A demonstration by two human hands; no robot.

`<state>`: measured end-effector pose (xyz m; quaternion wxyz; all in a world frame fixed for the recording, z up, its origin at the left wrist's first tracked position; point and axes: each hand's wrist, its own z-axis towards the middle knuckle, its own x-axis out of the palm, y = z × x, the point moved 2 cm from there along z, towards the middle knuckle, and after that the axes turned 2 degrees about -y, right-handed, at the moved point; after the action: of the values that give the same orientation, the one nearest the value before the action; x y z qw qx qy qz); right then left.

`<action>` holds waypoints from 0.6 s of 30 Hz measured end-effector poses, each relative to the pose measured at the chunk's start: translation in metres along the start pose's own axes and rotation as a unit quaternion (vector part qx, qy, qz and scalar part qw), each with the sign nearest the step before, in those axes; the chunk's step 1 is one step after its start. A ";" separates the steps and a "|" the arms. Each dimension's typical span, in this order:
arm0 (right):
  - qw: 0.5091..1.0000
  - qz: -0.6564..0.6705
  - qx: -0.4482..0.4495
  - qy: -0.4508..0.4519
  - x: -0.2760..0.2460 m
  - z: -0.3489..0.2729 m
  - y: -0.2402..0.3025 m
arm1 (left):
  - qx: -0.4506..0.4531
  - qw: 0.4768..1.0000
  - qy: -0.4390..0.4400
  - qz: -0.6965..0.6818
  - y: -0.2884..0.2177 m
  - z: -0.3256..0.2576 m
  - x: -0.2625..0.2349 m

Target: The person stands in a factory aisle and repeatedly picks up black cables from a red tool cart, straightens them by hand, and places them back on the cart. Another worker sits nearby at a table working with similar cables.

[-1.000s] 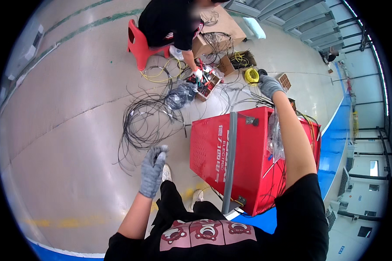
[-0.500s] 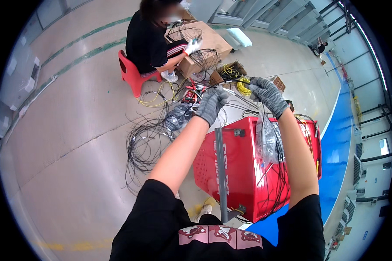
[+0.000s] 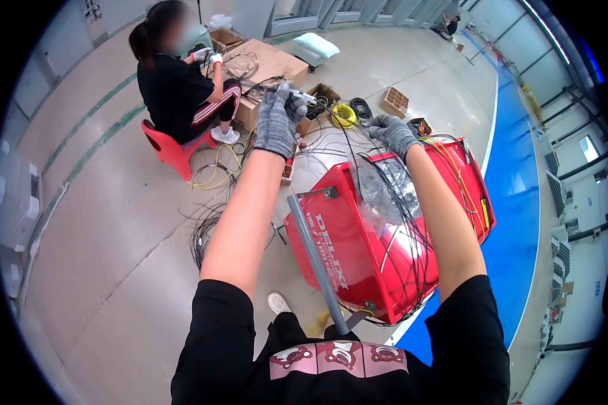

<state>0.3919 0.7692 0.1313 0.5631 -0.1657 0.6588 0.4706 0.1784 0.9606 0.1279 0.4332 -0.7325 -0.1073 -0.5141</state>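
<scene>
Two grey-gloved hands over the far side of a red cart (image 3: 317, 223), both arms stretched forward.

Left hand (image 3: 277, 123): raised beyond the cart's far left corner. Grip closed, fingers folded round a black cable (image 3: 350, 145). A pale, sleeve-like piece (image 3: 305, 98) on this cable protrudes on the right side of the fist. From there the cable runs down toward the cart's far edge.

Right hand (image 3: 393, 135): above the cart's far edge, palm down, fingers bent with thumb close to them. Cannot tell whether this grip has hold of anything; the fingertips are not clear.

Cart: grey push bar (image 3: 321, 266) along its near left edge. Crumpled clear plastic bag (image 3: 388, 189) toward the far edge, between the forearms. Loose black wires (image 3: 412, 270) trail over the red surface toward the near edge. Yellow wires (image 3: 456, 172) lie toward the right edge.

Floor past the cart's far edge: yellow cable coil (image 3: 344, 117) just beside a black cable coil (image 3: 361, 110); divided cardboard tray (image 3: 394, 101) to their right; small carton with cables to their left.

Floor, far left: co-worker (image 3: 172, 88) in white gloves, seated on a red plastic stool (image 3: 171, 154) at a large cardboard box (image 3: 277, 61) with thin black wires lying on top.
</scene>
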 end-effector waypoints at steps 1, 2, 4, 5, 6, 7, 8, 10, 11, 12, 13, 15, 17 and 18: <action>0.998 0.058 0.021 -0.005 -0.008 -0.012 0.015 | 0.013 1.000 0.026 0.010 -0.011 -0.001 0.015; 0.974 0.215 0.067 0.009 -0.018 -0.019 0.031 | 0.039 0.997 0.055 0.021 -0.018 -0.006 0.030; 0.846 0.508 0.162 0.028 -0.040 -0.046 0.054 | 0.053 0.990 0.121 0.042 -0.023 -0.019 0.068; 0.828 0.544 0.127 0.049 -0.051 -0.061 0.064 | 0.044 0.988 0.139 0.055 -0.023 -0.025 0.085; 0.809 0.577 0.086 0.069 -0.062 -0.076 0.075 | 0.039 0.986 0.153 0.061 -0.026 -0.037 0.100; 0.809 0.576 0.054 0.102 -0.071 -0.093 0.085 | 0.040 0.981 0.174 0.082 -0.023 -0.042 0.111; 0.782 0.603 0.019 0.155 -0.085 -0.119 0.105 | 0.048 0.974 0.193 0.104 -0.023 -0.044 0.120; 0.842 0.515 -0.024 0.161 -0.113 -0.155 0.112 | 0.046 0.970 0.215 0.099 -0.018 -0.061 0.145; 0.844 0.503 0.005 0.186 -0.122 -0.171 0.110 | 0.039 0.966 0.219 0.132 -0.019 -0.070 0.154; 0.870 0.454 -0.029 0.192 -0.128 -0.180 0.107 | 0.031 0.961 0.221 0.163 -0.017 -0.079 0.161; 0.881 0.446 -0.027 0.155 -0.131 -0.194 0.105 | 0.021 0.958 0.245 0.149 -0.009 -0.087 0.168; 0.907 0.415 -0.001 0.069 -0.140 -0.218 0.113 | -0.018 0.946 0.295 0.129 0.002 -0.108 0.184; 0.893 0.448 -0.012 0.024 -0.143 -0.229 0.109 | -0.013 0.928 0.336 0.160 0.014 -0.123 0.197; 0.885 0.464 -0.022 0.004 -0.144 -0.231 0.106 | -0.011 0.922 0.342 0.180 0.016 -0.135 0.203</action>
<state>0.2223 0.5914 0.2888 0.2735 0.1448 0.6525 0.6917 0.1902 0.7923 0.3047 0.5206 -0.5240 0.1866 -0.6477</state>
